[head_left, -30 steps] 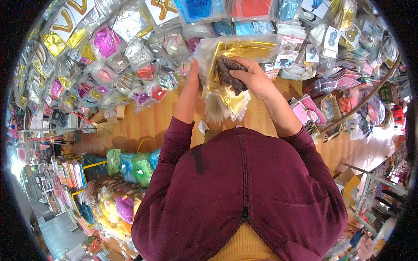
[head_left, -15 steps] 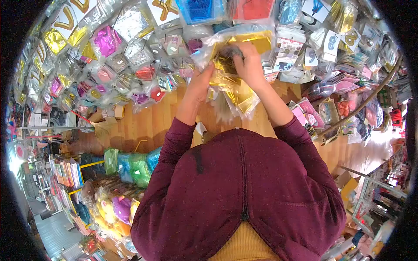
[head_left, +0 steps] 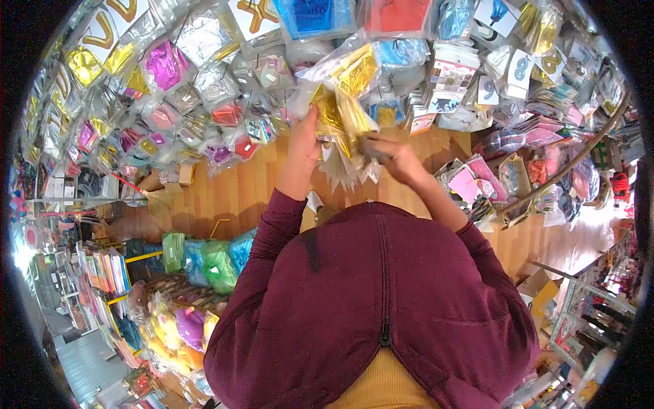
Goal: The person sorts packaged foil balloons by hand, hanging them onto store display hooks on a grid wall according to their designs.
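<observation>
My left hand point(head_left: 308, 133) is closed round the edge of a bundle of gold foil packets point(head_left: 329, 112) in clear plastic sleeves, in front of the hanging display. The packets fan apart, with their pale lower edges spread above the floor. My right hand point(head_left: 398, 155) is at the lower right of the bundle, its fingers bent round a dark, crumpled cloth-like wad point(head_left: 371, 146). The wad is against or very close to the packets' edge. Motion blurs it, and I cannot make out its exact kind.
Hanging bagged foil packets fill the far side, including a blue one point(head_left: 313, 17) and a red one point(head_left: 396, 15). A curved rail point(head_left: 579, 153) runs along the right. Behind on the left are green bags point(head_left: 219, 269) and a rack of paper goods point(head_left: 105, 273). Wooden floor point(head_left: 225, 184) lies below.
My right hand has moved from over the packets down and to the right, with the dark wad in it. The packets have tilted and fanned; my left hand keeps its grip.
</observation>
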The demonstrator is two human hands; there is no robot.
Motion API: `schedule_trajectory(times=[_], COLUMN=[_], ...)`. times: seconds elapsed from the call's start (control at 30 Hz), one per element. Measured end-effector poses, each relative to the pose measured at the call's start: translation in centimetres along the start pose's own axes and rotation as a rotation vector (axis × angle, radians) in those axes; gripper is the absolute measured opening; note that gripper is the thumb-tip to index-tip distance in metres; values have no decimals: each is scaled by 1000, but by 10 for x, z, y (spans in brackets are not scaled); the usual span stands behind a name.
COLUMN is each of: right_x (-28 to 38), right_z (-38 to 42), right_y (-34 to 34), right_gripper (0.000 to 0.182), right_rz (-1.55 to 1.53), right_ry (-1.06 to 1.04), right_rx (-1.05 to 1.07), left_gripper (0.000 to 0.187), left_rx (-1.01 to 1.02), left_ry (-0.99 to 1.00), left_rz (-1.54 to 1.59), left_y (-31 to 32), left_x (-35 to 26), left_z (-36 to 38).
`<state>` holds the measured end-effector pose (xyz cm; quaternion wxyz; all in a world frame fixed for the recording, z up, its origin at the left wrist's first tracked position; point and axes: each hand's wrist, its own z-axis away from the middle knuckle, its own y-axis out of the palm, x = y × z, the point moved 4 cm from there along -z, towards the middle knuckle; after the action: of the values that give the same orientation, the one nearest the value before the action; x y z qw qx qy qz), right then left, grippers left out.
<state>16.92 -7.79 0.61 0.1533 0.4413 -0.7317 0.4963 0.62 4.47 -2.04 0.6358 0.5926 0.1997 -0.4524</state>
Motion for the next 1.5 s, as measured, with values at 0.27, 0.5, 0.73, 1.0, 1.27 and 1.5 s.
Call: schedule_trajectory(times=[0.27,0.5,0.73,1.0,1.27,1.5], right_x=[54,86,50,4,50,-30], right_z=[-34,-75,-76,-56,-23,31], right_y=[-71,-40,5,-11,7,-9], right_gripper=[34,42,46,44,40,40], right_rz=[67,165,194,56,125,-147], right_ry=[25,-202,-143,195,-90,305], right_rx=[-515,-362,-198,-429,-233,-251], left_gripper=[34,33,41,31,34,34], left_rx=[-134,104,18,37,79,-16], left_ry=[-127,125,5,-27,-42,7], left_rz=[-11,-81,-154,-46,123,55], left_y=[11,50,41,49,37,21], left_x=[-4,-6,-7,-12,-26,-34], left_z=[3,27,35,42,38,19])
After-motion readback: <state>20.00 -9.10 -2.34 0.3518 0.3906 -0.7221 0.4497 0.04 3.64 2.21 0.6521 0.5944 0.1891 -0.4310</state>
